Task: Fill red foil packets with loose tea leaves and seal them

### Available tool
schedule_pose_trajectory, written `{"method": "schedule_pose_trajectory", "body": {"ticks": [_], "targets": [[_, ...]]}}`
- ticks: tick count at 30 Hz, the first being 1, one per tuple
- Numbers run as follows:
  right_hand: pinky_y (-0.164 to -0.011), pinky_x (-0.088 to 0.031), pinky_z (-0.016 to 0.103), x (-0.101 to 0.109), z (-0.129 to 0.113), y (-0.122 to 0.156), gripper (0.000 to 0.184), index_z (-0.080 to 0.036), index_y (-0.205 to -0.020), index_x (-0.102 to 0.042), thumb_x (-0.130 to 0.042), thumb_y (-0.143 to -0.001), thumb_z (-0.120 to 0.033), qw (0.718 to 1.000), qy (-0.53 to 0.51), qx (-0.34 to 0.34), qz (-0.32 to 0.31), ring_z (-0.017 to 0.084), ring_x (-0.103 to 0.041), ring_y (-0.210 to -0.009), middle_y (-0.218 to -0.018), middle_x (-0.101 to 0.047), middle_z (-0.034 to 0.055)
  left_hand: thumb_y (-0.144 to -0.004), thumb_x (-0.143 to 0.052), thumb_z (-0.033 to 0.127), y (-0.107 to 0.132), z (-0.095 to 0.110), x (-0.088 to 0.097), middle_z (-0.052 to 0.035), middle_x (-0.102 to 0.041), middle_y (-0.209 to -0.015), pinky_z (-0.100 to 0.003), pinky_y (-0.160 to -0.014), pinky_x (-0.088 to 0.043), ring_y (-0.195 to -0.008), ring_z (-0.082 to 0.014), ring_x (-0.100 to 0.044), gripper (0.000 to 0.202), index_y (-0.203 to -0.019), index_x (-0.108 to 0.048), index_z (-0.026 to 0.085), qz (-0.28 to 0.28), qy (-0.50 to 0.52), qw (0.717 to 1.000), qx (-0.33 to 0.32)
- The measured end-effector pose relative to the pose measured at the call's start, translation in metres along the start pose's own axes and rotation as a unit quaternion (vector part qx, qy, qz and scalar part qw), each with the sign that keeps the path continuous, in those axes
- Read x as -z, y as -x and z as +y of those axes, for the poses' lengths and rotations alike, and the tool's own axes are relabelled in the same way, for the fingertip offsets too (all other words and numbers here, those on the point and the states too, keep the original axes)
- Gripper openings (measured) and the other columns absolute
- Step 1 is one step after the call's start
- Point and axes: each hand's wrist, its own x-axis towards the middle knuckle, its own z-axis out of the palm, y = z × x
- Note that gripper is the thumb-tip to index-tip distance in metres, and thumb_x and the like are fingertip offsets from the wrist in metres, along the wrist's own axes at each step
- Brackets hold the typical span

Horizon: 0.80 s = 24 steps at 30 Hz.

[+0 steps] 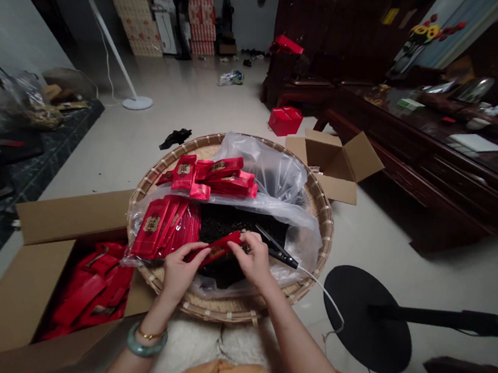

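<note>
Both hands pinch one red packet (218, 250) over a woven bamboo tray (233, 316). My left hand (181, 269) grips its left end, and my right hand (254, 260) has the other end. Beneath the packet, dark loose tea-like leaves (245, 219) lie in a clear plastic bag (310, 236). A black handheld heat sealer with a white cord (283, 256) rests on the bag just right of my right hand. Flat red packets (153, 226) are stacked beside my left hand. Behind them, plumper red packets (223, 174) lie in a loose pile.
At left, an open cardboard box (37, 287) holds many red packets (91, 288). Another open box (334, 160) stands behind the tray at right, near a red box (285, 121). A round black stand base (366, 319) lies right of the tray. A white fan (137, 102) stands farther back.
</note>
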Motion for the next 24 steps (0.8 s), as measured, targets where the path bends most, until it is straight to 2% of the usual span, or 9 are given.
{"method": "schedule_pose_trajectory", "body": {"ticks": [3,6,9,11,14,18,21,24], "targets": [[-0.063,-0.041,0.027,0.003,-0.001,0.000,0.023,-0.021,-0.065,-0.056,-0.058,-0.082,-0.036,0.999,-0.041,-0.035,-0.006,0.016,-0.050,-0.069,-0.066,-0.055,0.0003,-0.069,-0.065,0.048,-0.005,-0.009,-0.002,-0.0083,-0.073,-0.088,-0.032,-0.077,-0.053,-0.081,-0.0213,-0.068,0.037,-0.086,-0.072,0.016,0.003,0.111,0.991,0.080],[-0.072,-0.045,0.030,0.004,-0.007,0.001,0.018,-0.021,-0.071,-0.062,-0.058,-0.081,-0.034,0.994,-0.090,-0.036,-0.056,0.016,-0.053,-0.068,-0.066,-0.060,-0.0002,-0.073,-0.058,0.055,-0.006,-0.018,-0.004,-0.0096,-0.073,-0.082,-0.031,-0.069,-0.054,-0.072,-0.0207,-0.068,0.047,-0.088,-0.069,0.012,0.002,0.200,0.971,0.127],[-0.084,-0.046,0.035,0.003,-0.010,0.002,0.020,-0.020,-0.087,-0.070,-0.062,-0.079,-0.036,0.978,-0.143,-0.040,-0.149,0.018,-0.060,-0.078,-0.081,-0.069,0.0016,-0.075,-0.057,0.054,-0.005,-0.024,-0.005,-0.0072,-0.072,-0.078,-0.029,-0.068,-0.053,-0.072,-0.0193,-0.067,0.044,-0.084,-0.069,0.013,0.029,0.141,0.985,0.096],[-0.081,-0.048,0.035,0.002,-0.009,0.002,0.029,-0.018,-0.092,-0.072,-0.063,-0.077,-0.042,0.960,-0.178,-0.076,-0.202,0.020,-0.062,-0.082,-0.090,-0.071,0.0039,-0.076,-0.056,0.052,-0.004,-0.025,-0.004,-0.0065,-0.072,-0.079,-0.029,-0.071,-0.052,-0.076,-0.0196,-0.066,0.041,-0.081,-0.070,0.014,0.029,0.082,0.994,0.065],[-0.075,-0.050,0.034,0.000,-0.005,0.002,0.040,-0.014,-0.089,-0.072,-0.056,-0.080,-0.049,0.939,-0.226,-0.149,-0.212,0.020,-0.064,-0.075,-0.082,-0.071,0.0046,-0.078,-0.055,0.050,-0.005,-0.023,-0.002,-0.0071,-0.072,-0.080,-0.029,-0.073,-0.052,-0.077,-0.0198,-0.066,0.039,-0.081,-0.070,0.014,0.013,0.057,0.997,0.050],[-0.085,-0.048,0.036,0.005,-0.009,0.001,0.042,-0.015,-0.093,-0.072,-0.053,-0.082,-0.052,0.930,-0.253,-0.139,-0.228,0.021,-0.064,-0.085,-0.086,-0.071,0.0036,-0.079,-0.055,0.049,-0.007,-0.014,0.001,-0.0090,-0.073,-0.092,-0.032,-0.079,-0.052,-0.083,-0.0208,-0.067,0.040,-0.093,-0.069,0.015,0.033,0.054,0.998,0.022],[-0.088,-0.048,0.037,0.010,-0.017,0.002,0.046,-0.016,-0.103,-0.069,-0.059,-0.078,-0.053,0.911,-0.265,-0.131,-0.288,0.022,-0.063,-0.091,-0.096,-0.071,0.0039,-0.081,-0.052,0.050,-0.007,-0.009,0.003,-0.0084,-0.074,-0.081,-0.036,-0.083,-0.052,-0.084,-0.0223,-0.068,0.044,-0.103,-0.066,0.014,0.035,0.046,0.998,0.012],[-0.091,-0.047,0.039,0.009,-0.020,0.002,0.056,-0.015,-0.112,-0.065,-0.063,-0.073,-0.056,0.884,-0.282,-0.158,-0.339,0.022,-0.063,-0.095,-0.105,-0.069,0.0057,-0.083,-0.050,0.051,-0.005,-0.007,0.004,-0.0078,-0.073,-0.072,-0.038,-0.084,-0.052,-0.082,-0.0233,-0.069,0.048,-0.108,-0.063,0.013,0.010,0.041,0.999,0.005]]}}
